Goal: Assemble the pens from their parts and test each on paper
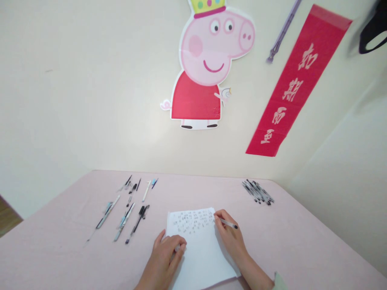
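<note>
A sheet of white paper [201,257] lies in front of me on the pink-covered table, with rows of dark handwriting across its upper part. My right hand [231,237] grips a pen [228,223] at the paper's upper right edge; its dark end points right and its tip is hidden by the fingers. Over the paper's left edge rests my left hand [166,257], fingers curled, with a small pale piece [177,248] showing between thumb and fingers. What that piece is I cannot make out.
Several pens and loose pen parts [123,221] are spread on the table [75,225] at the left. A bundle of pens [258,191] lies at the back right. Behind the table, the wall carries a cartoon pig cutout [196,96] and a red banner [298,86].
</note>
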Action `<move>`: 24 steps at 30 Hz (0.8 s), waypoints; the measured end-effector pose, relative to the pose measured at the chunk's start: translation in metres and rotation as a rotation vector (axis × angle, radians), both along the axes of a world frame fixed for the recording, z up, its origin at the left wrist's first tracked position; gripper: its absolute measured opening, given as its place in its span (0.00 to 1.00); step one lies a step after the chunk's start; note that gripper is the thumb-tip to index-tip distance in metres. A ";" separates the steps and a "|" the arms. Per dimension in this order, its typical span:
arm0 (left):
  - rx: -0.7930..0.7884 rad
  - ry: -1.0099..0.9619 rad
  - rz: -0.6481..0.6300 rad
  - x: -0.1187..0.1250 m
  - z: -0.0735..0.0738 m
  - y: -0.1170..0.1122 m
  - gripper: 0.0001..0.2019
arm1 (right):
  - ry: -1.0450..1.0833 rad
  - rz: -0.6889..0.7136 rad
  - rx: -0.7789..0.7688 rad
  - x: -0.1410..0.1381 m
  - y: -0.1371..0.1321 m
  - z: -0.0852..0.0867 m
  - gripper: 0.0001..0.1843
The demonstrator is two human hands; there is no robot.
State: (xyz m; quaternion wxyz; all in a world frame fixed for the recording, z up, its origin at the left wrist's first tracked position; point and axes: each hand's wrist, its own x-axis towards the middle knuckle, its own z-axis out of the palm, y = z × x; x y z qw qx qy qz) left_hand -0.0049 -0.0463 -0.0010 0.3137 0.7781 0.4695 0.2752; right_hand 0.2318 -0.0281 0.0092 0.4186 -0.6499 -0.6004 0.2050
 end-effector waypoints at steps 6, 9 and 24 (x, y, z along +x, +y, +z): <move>0.011 -0.022 0.008 -0.001 0.000 0.000 0.13 | -0.037 0.020 0.079 -0.004 0.000 0.003 0.11; 0.024 -0.026 0.015 0.000 0.001 0.000 0.12 | 0.041 0.178 0.039 -0.013 -0.001 0.001 0.09; 0.021 0.053 -0.016 -0.001 0.006 0.000 0.12 | 0.086 0.092 -0.045 -0.017 0.004 -0.011 0.07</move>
